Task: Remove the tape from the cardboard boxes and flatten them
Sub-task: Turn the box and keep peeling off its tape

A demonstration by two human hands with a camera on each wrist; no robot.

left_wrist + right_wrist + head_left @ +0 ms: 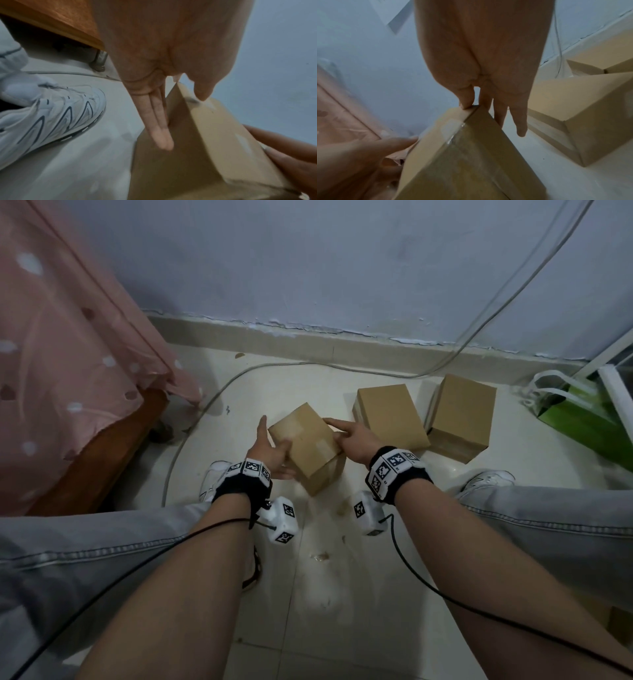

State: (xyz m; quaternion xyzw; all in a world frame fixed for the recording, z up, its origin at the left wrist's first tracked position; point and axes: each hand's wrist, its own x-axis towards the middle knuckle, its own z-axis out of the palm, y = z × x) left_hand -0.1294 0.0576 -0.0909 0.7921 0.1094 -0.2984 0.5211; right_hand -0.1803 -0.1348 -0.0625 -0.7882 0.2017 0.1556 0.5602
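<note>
The left hand lies flat against the left side of a small cardboard box, its fingers straight and pressed together along the wall, thumb up at the top edge. The right hand meets the box from the other side with fingers spread and extended, thumb on the top face near a corner. Neither hand curls round anything; the box is simply held between flat palms, tilted, over the floor between the person's knees.

Clear tape runs across the top of this box and down one side; its flaps are closed, so what is inside cannot be seen. Two more closed boxes sit on the floor to the right, the nearer one just beside the right hand, the farther one just beyond it, nearer the wall. Their contents are hidden too.

The floor is pale glossy tile with a few scraps on it. A grey cable loops across it and up the bluish wall. A pink spotted cloth hangs over wooden furniture on the left, a green bag lies at the far right, and a white shoe rests beside the left hand.
</note>
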